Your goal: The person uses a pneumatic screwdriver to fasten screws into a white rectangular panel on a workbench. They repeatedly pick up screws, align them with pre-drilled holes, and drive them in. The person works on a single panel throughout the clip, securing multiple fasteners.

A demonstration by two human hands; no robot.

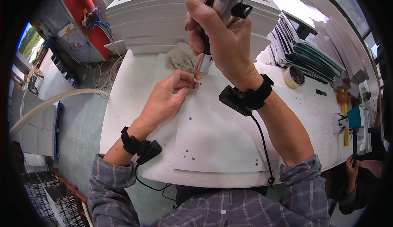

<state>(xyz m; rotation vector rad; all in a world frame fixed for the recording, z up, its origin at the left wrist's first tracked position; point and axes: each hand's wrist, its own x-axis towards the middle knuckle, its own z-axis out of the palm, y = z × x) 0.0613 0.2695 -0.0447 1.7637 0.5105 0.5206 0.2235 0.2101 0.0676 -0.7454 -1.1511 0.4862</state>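
My right hand is wrapped round a silver and black power screwdriver, held almost upright with its tip down. The tip meets a white sheet panel near its far left corner. Right beside the tip, my left hand has thumb and forefinger pinched together; whatever they hold is too small and hidden to make out. Small metal fasteners show at the tip. More, such as one fastener, sit along the panel's left side and near edge. Both wrists wear black straps with small boxes.
A crumpled rag lies behind my left hand, before a stack of white panels. Far right are a round tub of small parts and stacked dark sheets. A co-worker's hand grips a teal tool at the right.
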